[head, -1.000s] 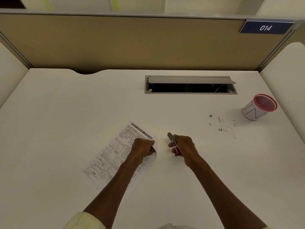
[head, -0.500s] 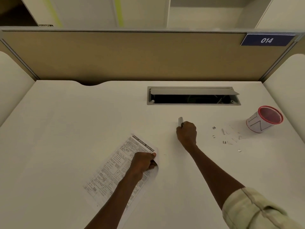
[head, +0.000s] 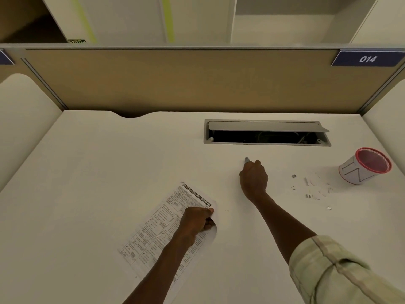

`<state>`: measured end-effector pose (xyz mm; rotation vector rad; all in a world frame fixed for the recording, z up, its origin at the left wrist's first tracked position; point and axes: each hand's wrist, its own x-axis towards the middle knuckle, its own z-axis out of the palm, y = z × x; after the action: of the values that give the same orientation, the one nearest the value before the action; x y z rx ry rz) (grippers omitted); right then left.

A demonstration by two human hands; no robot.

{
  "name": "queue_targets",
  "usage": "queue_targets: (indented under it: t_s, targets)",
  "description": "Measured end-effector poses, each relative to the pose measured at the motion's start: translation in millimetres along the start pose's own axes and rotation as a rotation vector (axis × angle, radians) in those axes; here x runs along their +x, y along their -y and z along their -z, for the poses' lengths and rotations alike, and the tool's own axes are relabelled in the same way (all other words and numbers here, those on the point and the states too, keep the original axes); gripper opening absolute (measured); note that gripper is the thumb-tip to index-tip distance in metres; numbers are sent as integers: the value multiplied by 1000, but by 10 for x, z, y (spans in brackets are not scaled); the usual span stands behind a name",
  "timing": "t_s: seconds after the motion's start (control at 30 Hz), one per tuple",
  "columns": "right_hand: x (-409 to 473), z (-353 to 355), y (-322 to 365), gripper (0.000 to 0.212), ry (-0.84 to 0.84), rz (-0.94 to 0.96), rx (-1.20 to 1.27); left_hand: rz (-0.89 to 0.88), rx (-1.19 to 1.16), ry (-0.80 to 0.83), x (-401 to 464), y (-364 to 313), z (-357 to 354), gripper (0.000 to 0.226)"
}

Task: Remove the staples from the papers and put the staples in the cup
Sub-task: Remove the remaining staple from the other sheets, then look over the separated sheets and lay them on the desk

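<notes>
Since half a second ago almost nothing shifts: my right hand (head: 253, 179) sits where it was, out toward the middle of the surface (head: 109, 172), fist closed around the staple remover (head: 247, 159), whose grey tip pokes out past the knuckles. My left hand (head: 196, 221) is curled on the papers (head: 157, 229) near the front edge, thumb and fingers pinching the right-hand corner and lifting it a little.

Loose staples (head: 311, 187) and paper bits lie scattered on the right side, just short of the cup (head: 365, 166), which stands tilted near the right edge. I cannot tell whether the tool carries a staple now.

I judge the step to be parking the tool or dropping off a staple. To do it well, I set the remover down flat, clear of the scatter, so nothing gets flicked further. I keep the left pinch steady so the sheets do not slide. Then I sweep the staples together with a fingertip and lift them into the cup, holding its wall so it does not tip.
</notes>
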<state>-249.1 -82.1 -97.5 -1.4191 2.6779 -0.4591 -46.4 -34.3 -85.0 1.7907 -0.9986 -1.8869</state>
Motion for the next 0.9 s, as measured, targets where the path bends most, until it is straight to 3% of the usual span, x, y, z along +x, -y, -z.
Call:
queue_targets:
  t_s: [0.13, 0.3, 0.4, 0.53, 0.7, 0.9]
  targets:
    - [-59, 62, -2, 42, 29, 81, -3, -45, 50, -11, -92, -18, 88, 15]
    - [-297, 191, 118, 40, 32, 134, 384, -245, 292, -92, -362, -219, 377, 21]
    - [-517, 360, 208, 33, 239, 112, 597, -364, 362, -111, -640, -446, 620, 21]
    - [-785, 510, 299, 42, 498, 130, 824, -501, 402, -154, -1139, -773, 890, 18]
    - [-978, 760, 501, 66, 624, 216, 923, -663, 498, -250, -1740, -1049, 1083, 19]
    - [-1008, 1157, 705, 102, 630, 315, 1090, -949, 638, -365, -2308, -1249, 1162, 22]
